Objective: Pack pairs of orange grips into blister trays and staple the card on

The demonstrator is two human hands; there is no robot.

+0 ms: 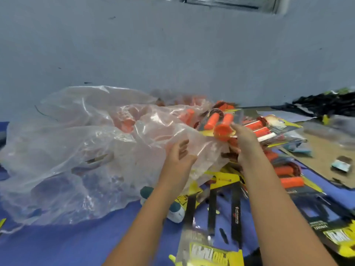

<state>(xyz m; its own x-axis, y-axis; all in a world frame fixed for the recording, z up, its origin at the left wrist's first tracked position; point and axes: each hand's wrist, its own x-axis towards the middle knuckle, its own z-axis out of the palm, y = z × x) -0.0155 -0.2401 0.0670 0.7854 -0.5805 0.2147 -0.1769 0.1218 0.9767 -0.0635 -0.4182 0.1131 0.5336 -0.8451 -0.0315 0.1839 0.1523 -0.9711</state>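
Nearest the camera lies a black-and-yellow backing card [209,252], its upside-down print seeming to read "PROTAPER", though blur makes that uncertain. Beyond it, the right hand [245,143] pinches the near edge of a filled blister pack [221,122]; its two orange grips [218,124] lie side by side, long axes running away from the camera. Left of the pack, the left hand [179,153] hovers with fingers loosely spread against a large clear plastic bag [80,150] holding loose orange grips. Right of the pack, finished packs [269,129] are stacked.
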